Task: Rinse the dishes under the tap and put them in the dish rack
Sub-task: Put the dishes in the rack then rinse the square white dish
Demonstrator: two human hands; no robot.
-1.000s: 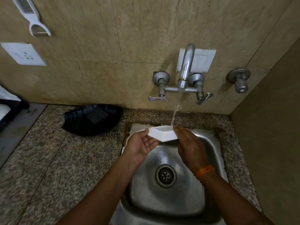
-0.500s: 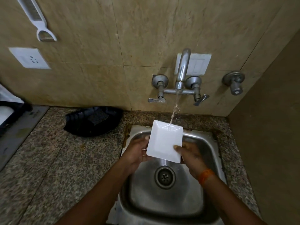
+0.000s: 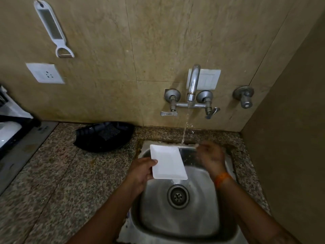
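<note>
White plate [image 3: 168, 162] at centre frame, over the sink [image 3: 226, 224], pinched by your left hand [image 3: 140, 173] alone at its lower left corner.
Thumb on top, fingers curled beneath, and the stream from the tap [image 3: 193, 85] falls just past the plate's upper right edge, so you're barely rinsing it. Your right hand [image 3: 211, 158] sits right of the plate, apart from it, blurred; I can't tell how its fingers lie, though it seems to hold nothing. A wet one-corner pinch could let the plate slip into the basin and chip. Dish rack? Only a dark, cut-off shape at the left edge of the frame, too partial to call. Hidden too: the plate's underside.
</note>
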